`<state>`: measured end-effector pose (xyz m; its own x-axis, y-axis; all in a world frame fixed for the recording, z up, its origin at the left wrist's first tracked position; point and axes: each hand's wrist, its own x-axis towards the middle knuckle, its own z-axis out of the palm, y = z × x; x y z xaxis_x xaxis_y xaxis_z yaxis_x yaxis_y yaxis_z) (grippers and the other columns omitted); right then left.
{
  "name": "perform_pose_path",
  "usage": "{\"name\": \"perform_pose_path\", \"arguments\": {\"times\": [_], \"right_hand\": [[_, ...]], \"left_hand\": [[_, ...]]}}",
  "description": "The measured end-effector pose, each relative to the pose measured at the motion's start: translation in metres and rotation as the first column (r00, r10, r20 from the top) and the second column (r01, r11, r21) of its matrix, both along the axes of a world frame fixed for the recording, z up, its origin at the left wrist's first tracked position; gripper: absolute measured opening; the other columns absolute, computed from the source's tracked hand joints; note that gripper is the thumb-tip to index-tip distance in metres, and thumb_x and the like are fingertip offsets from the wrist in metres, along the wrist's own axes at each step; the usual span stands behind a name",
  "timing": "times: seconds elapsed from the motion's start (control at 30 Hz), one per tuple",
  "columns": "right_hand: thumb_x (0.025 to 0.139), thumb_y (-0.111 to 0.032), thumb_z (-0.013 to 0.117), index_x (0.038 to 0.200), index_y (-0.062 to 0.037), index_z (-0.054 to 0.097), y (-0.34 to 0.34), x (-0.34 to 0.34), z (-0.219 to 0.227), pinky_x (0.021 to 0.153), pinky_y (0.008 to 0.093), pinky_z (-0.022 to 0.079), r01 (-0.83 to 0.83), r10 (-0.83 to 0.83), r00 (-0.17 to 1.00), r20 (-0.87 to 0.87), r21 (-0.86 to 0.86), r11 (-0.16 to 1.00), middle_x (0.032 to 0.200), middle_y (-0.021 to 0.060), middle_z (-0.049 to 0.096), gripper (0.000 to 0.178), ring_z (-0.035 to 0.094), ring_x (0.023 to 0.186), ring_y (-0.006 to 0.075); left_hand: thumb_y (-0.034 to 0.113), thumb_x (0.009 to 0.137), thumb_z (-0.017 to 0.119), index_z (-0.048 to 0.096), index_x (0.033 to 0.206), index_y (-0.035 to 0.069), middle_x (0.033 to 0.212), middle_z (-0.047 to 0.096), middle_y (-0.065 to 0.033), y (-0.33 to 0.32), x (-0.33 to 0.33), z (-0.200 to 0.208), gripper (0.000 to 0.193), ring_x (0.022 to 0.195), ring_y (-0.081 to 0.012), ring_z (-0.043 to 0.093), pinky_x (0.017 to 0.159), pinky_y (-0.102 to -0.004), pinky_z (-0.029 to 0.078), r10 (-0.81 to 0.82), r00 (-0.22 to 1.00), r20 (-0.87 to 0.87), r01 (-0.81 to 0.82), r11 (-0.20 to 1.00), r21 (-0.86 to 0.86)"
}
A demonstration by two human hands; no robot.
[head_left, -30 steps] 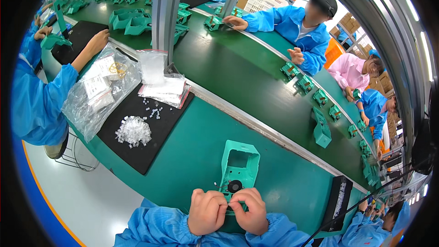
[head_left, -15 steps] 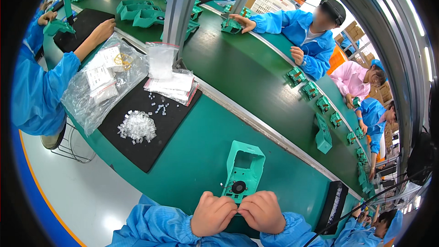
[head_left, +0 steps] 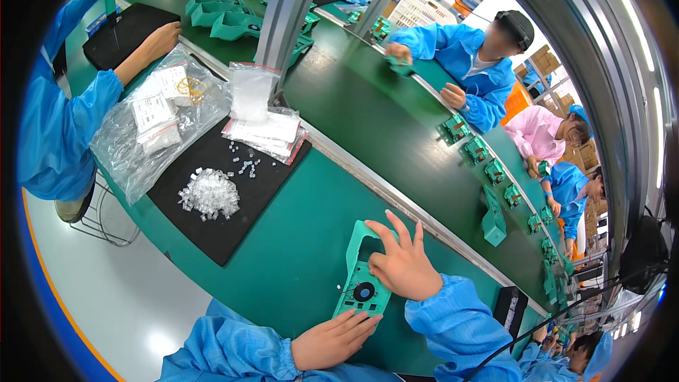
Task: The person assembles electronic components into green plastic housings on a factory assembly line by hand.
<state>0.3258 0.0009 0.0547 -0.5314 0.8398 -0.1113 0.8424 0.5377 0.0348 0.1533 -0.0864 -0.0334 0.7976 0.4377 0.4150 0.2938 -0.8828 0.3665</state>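
Observation:
A green plastic housing [head_left: 344,303] lies on the bench before me, with a round black speaker-like part [head_left: 364,291] and a thin wire at its near end and an opening at its far end. My left hand [head_left: 332,343] rests across the near end, fingers stretched out flat against it. Over the housing's right side reaches my right hand [head_left: 410,269]. Its thumb and a bent finger press together inside the housing, while the other fingers spread upward. Whatever the pinch holds is hidden. A small white piece, perhaps the wire's plug, shows at the housing's left edge.
Left on a black mat [head_left: 219,240] lie a pile of clear small pieces [head_left: 210,194] and plastic bags [head_left: 262,127]. A metal post [head_left: 286,21] stands beyond. Green housings line the conveyor [head_left: 382,134], with co-workers along it. A black tray [head_left: 508,311] sits at right.
My right hand has moved from the housing's near end up over its right side. My left hand has flattened from a pinch. The housing has tilted slightly. Across the conveyor, a co-worker's hand has shifted.

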Motion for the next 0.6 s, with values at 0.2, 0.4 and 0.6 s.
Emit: {"name": "perform_pose_path", "arguments": {"times": [0.2,0.4,0.6], "right_hand": [[0.066,-0.016,0.068,0.066,-0.0082,0.057,0.002,-0.006,-0.004,0.088,0.0699,0.025,-0.015,0.014,0.999,0.029,0.027,1.000,0.131,0.0095,0.035,0.013,0.024,0.126,0.0360],[0.065,-0.015,0.066,0.071,-0.0079,0.055,-0.002,-0.008,-0.011,0.087,0.0685,0.027,0.007,-0.028,0.992,0.125,0.166,0.986,0.127,0.0080,0.039,0.015,0.031,0.123,0.0349],[0.063,-0.015,0.066,0.079,-0.0102,0.056,0.019,0.004,0.005,0.088,0.0602,0.033,-0.094,0.099,0.994,-0.045,0.110,0.989,0.117,0.0047,0.048,0.019,0.040,0.115,0.0326]], "left_hand": [[0.021,0.078,0.057,0.058,0.107,0.005,0.131,0.042,-0.0065,-0.001,-0.003,-0.001,0.032,0.115,-0.0186,0.043,0.099,-0.0344,0.031,0.027,1.000,0.003,-0.027,0.999,0.030],[0.020,0.079,0.056,0.058,0.106,0.005,0.131,0.041,-0.0083,0.002,-0.002,0.004,0.031,0.113,-0.0195,0.044,0.098,-0.0362,0.031,-0.024,0.999,-0.025,0.024,0.999,0.034],[0.020,0.079,0.057,0.056,0.109,0.004,0.131,0.042,-0.0074,0.005,-0.004,0.004,0.034,0.112,-0.0211,0.046,0.097,-0.0381,0.032,-0.024,1.000,0.012,0.025,0.997,-0.075]]}}
